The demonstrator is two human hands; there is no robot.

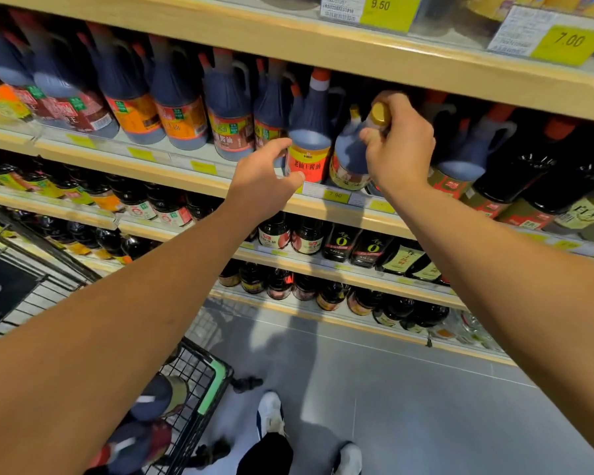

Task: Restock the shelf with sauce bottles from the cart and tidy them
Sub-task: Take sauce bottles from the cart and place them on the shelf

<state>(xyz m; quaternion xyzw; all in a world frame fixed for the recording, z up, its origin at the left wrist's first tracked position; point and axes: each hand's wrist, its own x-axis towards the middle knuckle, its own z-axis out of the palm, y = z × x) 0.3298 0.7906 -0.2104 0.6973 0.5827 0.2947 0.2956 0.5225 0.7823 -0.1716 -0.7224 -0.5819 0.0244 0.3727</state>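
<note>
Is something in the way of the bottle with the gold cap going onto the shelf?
Nothing visible blocks it. The right hand holds the gold-capped bottle at the shelf edge, beside the red-capped bottle.

Yellow price tags [570, 44] (7.00, 9.50), grey floor [408, 406], white shoes [270, 413].
</note>
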